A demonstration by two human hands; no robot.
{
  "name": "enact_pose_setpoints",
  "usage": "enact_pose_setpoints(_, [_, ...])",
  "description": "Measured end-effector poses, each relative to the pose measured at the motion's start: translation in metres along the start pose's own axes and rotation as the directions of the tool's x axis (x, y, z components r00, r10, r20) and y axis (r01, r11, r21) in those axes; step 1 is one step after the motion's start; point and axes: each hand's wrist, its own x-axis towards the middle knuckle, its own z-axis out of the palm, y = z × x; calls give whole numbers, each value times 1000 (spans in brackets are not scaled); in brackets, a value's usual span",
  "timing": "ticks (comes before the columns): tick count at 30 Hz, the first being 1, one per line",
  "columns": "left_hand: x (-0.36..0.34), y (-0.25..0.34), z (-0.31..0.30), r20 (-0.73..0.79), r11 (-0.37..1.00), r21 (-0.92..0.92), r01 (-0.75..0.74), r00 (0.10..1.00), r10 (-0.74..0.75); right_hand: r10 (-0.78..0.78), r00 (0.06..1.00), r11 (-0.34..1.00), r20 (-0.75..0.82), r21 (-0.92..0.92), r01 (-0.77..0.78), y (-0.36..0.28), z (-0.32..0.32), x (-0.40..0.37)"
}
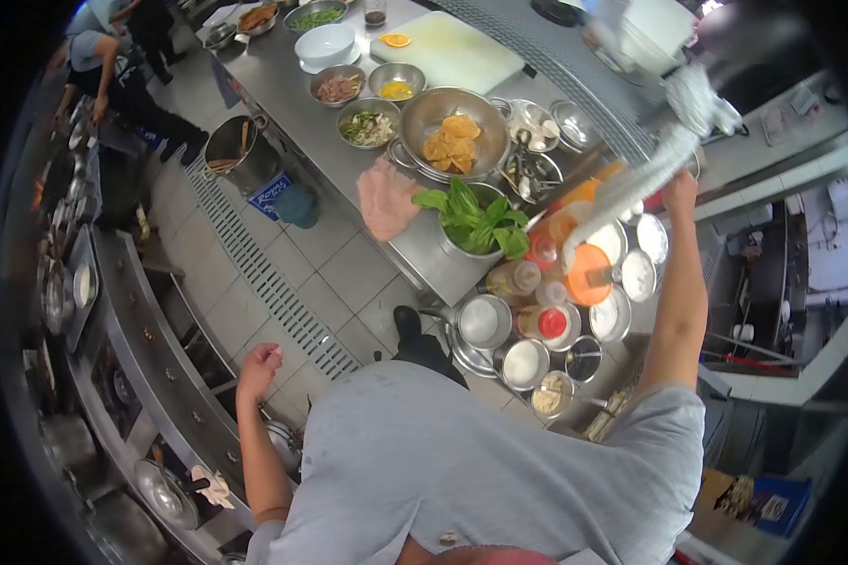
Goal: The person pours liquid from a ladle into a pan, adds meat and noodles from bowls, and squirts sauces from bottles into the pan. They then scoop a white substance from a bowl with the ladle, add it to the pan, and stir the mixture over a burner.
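Observation:
My right hand (680, 191) reaches out at the right over the counter's end, its fingers closed on a long white cloth (639, 174). The cloth is smeared by motion; one end bunches up above the hand and the other trails over the bottles. Below it stand an orange-lidded container (590, 275), a red-capped bottle (550, 322) and several pots of white powder (639, 274). My left hand (259, 369) hangs low at the left, fingers curled in with nothing visible in them, between my body and the stove line (165, 353).
On the steel counter (400, 252) are a pot of green leaves (476, 218), a pink cloth (386, 198), a large bowl with golden food (454, 141) and a white cutting board (452, 52). A tall pot (240, 151) stands on the floor. A co-worker (113, 85) works at the upper left.

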Motion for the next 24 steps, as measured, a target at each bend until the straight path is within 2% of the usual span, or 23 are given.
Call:
enact_pose_setpoints(3, [-8, 23, -3, -60, 998, 33, 51, 997, -49, -198, 946, 978, 255, -10, 208, 25, 63, 57])
enact_pose_setpoints(5, [-17, 35, -5, -64, 992, 58, 113, 992, -109, -185, 878, 971, 442, -55, 232, 30, 83, 71])
enact_pose_setpoints(6, [-18, 32, -1, -124, 998, 13, 65, 990, -63, -159, 853, 971, 496, -76, 225, 31, 90, 77])
enact_pose_setpoints(10, [-14, 25, -2, -131, 993, 74, 88, 988, -78, -85, 774, 970, 628, -124, 208, 34, 108, 87])
enact_pose_setpoints(15, [3, 34, -8, -108, 987, 119, 105, 990, -92, -37, 711, 967, 702, -155, 204, 34, 106, 88])
enact_pose_setpoints(19, [13, 24, -24, -110, 993, 14, 114, 988, -112, -36, 683, 965, 729, -152, 213, 14, 82, 75])
enact_pose_setpoints(21, [15, 20, -34, -76, 958, -223, 181, 976, -202, -61, 650, 965, 757, -122, 232, -2, 51, 49])
enact_pose_setpoints(22, [13, 15, -43, -57, 916, -340, 214, 967, -247, -92, 611, 961, 786, -91, 262, -13, 32, 29])
enact_pose_setpoints(23, [14, 1, -50, -79, 900, -380, 212, 962, -260, -144, 541, 948, 828, -40, 315, -24, 9, 1])
enact_pose_setpoints(24, [21, -21, -55, -102, 882, -422, 210, 956, -276, -240, 410, 904, 880, 48, 425, -40, -18, -29])
